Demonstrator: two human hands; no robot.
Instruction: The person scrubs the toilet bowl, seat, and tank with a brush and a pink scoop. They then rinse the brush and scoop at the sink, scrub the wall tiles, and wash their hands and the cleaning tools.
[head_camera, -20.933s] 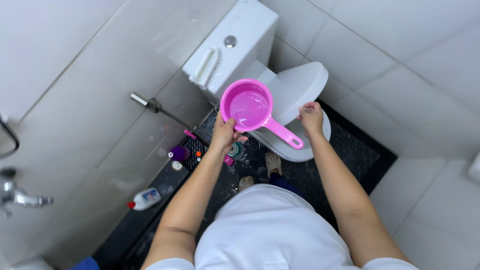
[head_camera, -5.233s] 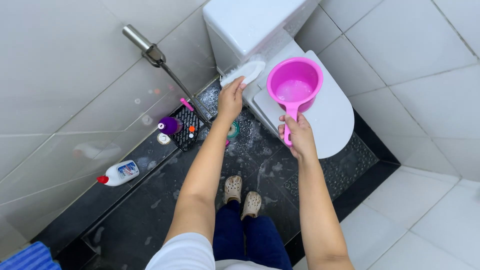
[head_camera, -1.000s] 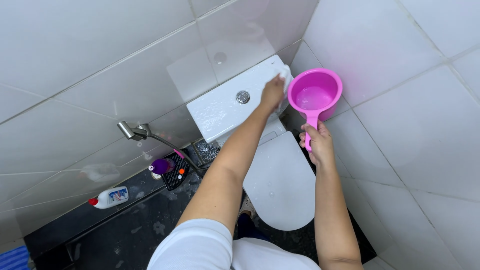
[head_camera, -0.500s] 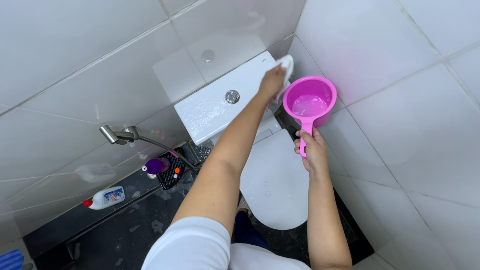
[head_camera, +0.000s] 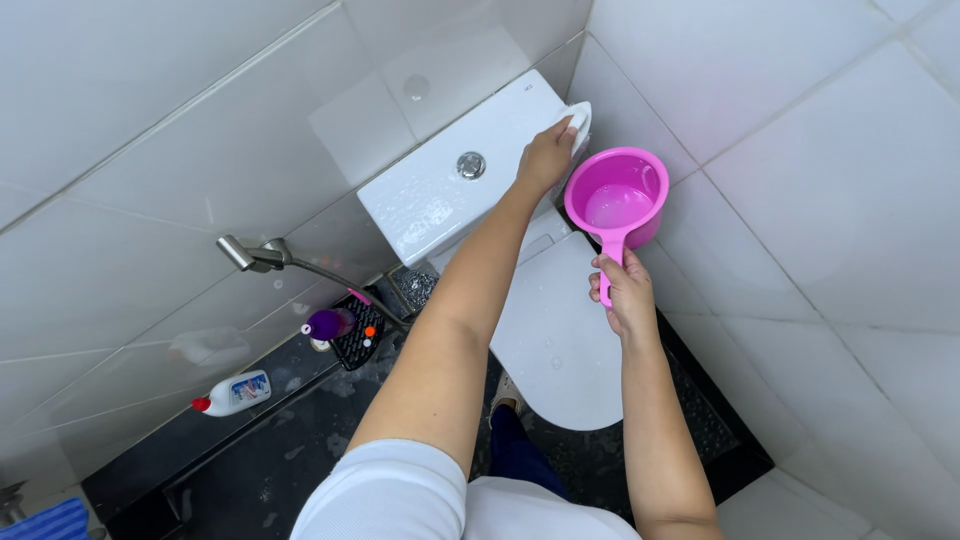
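Since half a second ago the pink dipper (head_camera: 618, 197) has dropped a little and now sits just right of the cistern's corner, while the left hand (head_camera: 546, 157) has stayed at that same far corner. The left hand presses a white scrubbing brush (head_camera: 579, 122) against the top of the white toilet cistern (head_camera: 440, 195), at about 1 o'clock from the round flush button (head_camera: 471, 165); its fingers are wrapped over the brush, most of which is hidden under the palm. The right hand (head_camera: 624, 296) is closed around the dipper's handle, with the bowl held upright at 12 o'clock from the hand and a little water showing inside. The two hands are apart, the dipper's bowl lying just beside the left hand at its 4 o'clock.

The closed toilet lid (head_camera: 556, 340) lies below both hands. At 9 o'clock from the lid, a metal spray hose (head_camera: 262, 255) hangs on the tiled wall; below it stand a small dark rack with a purple-capped item (head_camera: 342, 328) and, farther towards 8 o'clock, a white bottle with a red cap (head_camera: 232, 393) lying on the dark floor (head_camera: 290, 460).
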